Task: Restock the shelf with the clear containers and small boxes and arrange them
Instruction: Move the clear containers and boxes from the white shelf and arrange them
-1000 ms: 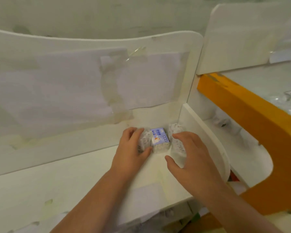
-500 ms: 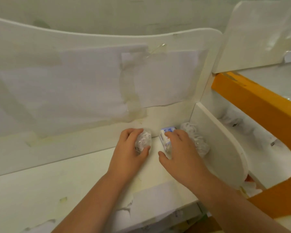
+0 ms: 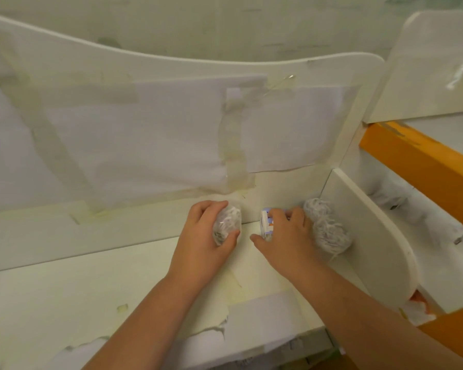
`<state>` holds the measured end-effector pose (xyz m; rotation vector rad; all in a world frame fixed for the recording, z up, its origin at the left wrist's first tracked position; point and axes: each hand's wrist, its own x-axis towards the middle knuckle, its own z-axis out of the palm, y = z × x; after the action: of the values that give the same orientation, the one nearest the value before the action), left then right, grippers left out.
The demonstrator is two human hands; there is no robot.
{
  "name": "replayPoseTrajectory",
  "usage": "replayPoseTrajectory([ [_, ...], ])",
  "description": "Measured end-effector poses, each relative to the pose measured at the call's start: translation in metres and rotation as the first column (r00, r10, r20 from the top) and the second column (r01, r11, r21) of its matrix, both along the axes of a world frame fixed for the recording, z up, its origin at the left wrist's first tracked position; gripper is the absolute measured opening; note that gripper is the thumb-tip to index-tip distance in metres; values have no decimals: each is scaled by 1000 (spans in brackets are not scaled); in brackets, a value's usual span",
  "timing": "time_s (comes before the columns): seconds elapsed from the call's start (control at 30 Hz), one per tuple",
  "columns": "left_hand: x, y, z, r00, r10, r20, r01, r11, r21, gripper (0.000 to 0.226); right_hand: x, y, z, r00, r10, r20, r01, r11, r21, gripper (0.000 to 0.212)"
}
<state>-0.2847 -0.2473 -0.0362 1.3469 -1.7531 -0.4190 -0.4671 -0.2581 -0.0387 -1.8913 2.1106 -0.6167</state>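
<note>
We had our left hand (image 3: 201, 236) curled round a clear container (image 3: 226, 225) at the far edge of the white shelf (image 3: 64, 295), the fingers over its top and the thumb (image 3: 231, 236) hooked against its near right side; what filled the container looked like small white and grey pieces, too blurred to name. Just to the right, with a narrow bare strip of shelf between, our right hand (image 3: 286, 239) lay over a small box (image 3: 266, 221) with blue and white print, fingertips bent onto its top and the thumb stretched out to the left on the shelf beside it, so we were gripping the box from above. Right of that hand, a second clear container (image 3: 326, 228) stood in the far right corner, against the rounded white side panel (image 3: 372, 236). All three things sat in a row along the back board (image 3: 145, 134), which was covered with white paper sheets (image 3: 292, 129) held on by yellowed tape (image 3: 231, 153). Beyond the side panel, further right, ran an orange beam (image 3: 417, 161) with a lower white shelf (image 3: 412, 222) under it.
</note>
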Motion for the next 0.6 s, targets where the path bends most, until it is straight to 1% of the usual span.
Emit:
replayPoseTrajectory([
  [0.07, 3, 2, 0, 1000, 10, -1, -10, 1000, -1, 58, 0, 1, -5, 993, -22, 118, 22, 1000, -1, 50],
  [0.17, 7, 6, 2, 1000, 23, -3, -23, 1000, 1, 58, -2, 7, -9, 984, -7, 178, 10, 1000, -18, 42],
  [0.23, 9, 11, 3, 999, 32, -8, -32, 999, -8, 58, -2, 12, -8, 978, 5, 211, 2, 999, -36, 44],
  [0.37, 12, 23, 9, 998, 64, -20, -65, 998, -28, 57, -6, 27, -1, 966, 27, 259, 5, 992, -123, 51],
  [0.6, 6, 56, 24, 992, 128, 6, -127, 991, -48, 58, -29, 74, 29, 925, 137, 356, -14, 945, -326, 47],
])
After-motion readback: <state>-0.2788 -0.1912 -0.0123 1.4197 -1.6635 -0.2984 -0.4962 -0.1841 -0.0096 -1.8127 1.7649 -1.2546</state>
